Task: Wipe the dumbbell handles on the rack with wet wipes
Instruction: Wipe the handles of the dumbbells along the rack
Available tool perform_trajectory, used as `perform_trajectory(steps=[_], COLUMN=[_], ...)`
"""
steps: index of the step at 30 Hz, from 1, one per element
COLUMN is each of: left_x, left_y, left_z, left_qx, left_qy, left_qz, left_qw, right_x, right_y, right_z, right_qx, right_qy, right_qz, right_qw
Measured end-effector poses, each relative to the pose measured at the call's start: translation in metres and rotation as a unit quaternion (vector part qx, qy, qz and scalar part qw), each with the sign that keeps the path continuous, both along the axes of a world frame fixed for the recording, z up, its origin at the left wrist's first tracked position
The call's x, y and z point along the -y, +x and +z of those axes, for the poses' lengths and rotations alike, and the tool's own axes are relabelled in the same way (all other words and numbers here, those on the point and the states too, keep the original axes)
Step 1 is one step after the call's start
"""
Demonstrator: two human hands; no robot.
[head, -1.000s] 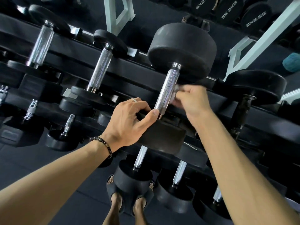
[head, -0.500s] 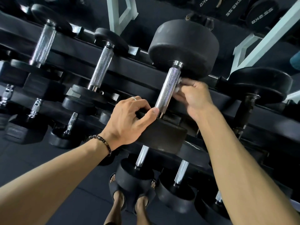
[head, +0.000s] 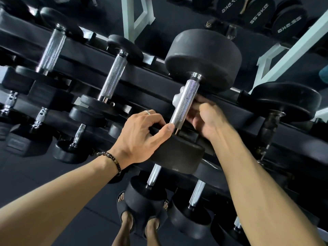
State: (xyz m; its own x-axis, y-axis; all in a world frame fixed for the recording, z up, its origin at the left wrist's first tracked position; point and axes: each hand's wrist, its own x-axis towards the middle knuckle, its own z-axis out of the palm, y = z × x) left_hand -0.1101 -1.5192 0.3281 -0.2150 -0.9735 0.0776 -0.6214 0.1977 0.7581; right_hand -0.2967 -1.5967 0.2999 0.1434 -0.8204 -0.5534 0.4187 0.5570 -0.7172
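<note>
Shifted since the earlier frame: right hand (head: 204, 116) now curled behind the knurled handle (head: 185, 102), white wet wipe (head: 178, 97) poking out on the handle's left side, where before it sat on the right; nearest, sandalled feet (head: 140, 222) on dark floor; left hand (head: 142, 137) gripping the lower weight head (head: 179, 157), thumb beside the handle's base, ring and beaded bracelet (head: 113, 160) on show; dumbbell tilted on the black rack (head: 142, 77); beyond, neighbouring dumbbell (head: 113, 80), pale frame (head: 136, 16).

Dumbbell (head: 193, 103) on rack (head: 142, 77), left hand (head: 142, 137) on its near weight, right hand (head: 204, 116) behind handle (head: 184, 103)
</note>
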Motion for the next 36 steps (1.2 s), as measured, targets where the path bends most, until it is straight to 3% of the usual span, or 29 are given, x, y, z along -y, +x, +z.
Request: perform_trajectory(steps=[3, 6, 8, 14, 19, 24, 29, 33, 36], left_x=[0.000, 0.000, 0.000, 0.000, 0.000, 0.000, 0.000, 0.000, 0.000], left_y=[0.000, -0.001, -0.001, -0.001, -0.001, 0.000, -0.001, 0.000, 0.000], left_z=[0.001, 0.001, 0.001, 0.002, 0.003, 0.003, 0.004, 0.003, 0.001], left_qx=[0.001, 0.002, 0.002, 0.001, -0.005, -0.001, -0.005, -0.001, 0.004], left_qy=[0.005, 0.004, 0.003, 0.007, 0.008, 0.010, 0.003, 0.005, 0.002], left_qz=[0.004, 0.002, 0.000, 0.004, 0.002, 0.002, 0.001, 0.001, -0.004], left_qw=[1.000, 1.000, 1.000, 1.000, 1.000, 1.000, 1.000, 1.000, 1.000], right_x=[-0.014, 0.007, 0.013, -0.023, 0.001, -0.030, -0.007, -0.036, -0.043], right_y=[-0.007, -0.007, -0.003, -0.012, -0.012, -0.015, -0.010, -0.011, -0.021], right_z=[0.000, 0.008, 0.008, -0.001, 0.009, 0.005, 0.012, 0.002, 0.011], right_qx=[-0.043, 0.014, 0.041, -0.002, 0.040, -0.064, -0.018, -0.131, -0.237], right_qy=[-0.012, -0.017, -0.011, 0.023, -0.002, 0.022, -0.005, 0.015, -0.038], right_qz=[0.109, -0.006, -0.028, 0.194, 0.073, 0.230, 0.084, 0.181, 0.146], right_qw=[0.993, 1.000, 0.999, 0.981, 0.997, 0.971, 0.996, 0.975, 0.960])
